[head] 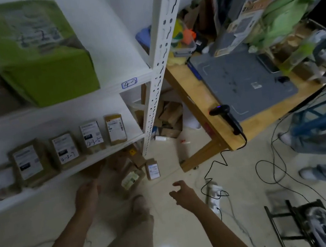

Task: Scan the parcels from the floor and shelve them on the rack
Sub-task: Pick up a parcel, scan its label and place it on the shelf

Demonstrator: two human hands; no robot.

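Your left hand (88, 193): low by the rack's (150, 96) bottom shelf, blurred; you cannot tell its grip.
Your right hand (180, 191): fingers loosely spread, holding nothing.
Floor parcels (152, 169): heaped at the rack's corner post, just beyond your left hand.
Barcode scanner (226, 117): lying on the wooden table's (197, 106) edge.

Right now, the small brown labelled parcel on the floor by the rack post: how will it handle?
The parcel looks like a cardboard box with straight edges: probably stiff. Small, so likely light, one-handed. Flat faces: shouldn't roll, might tip if nudged.
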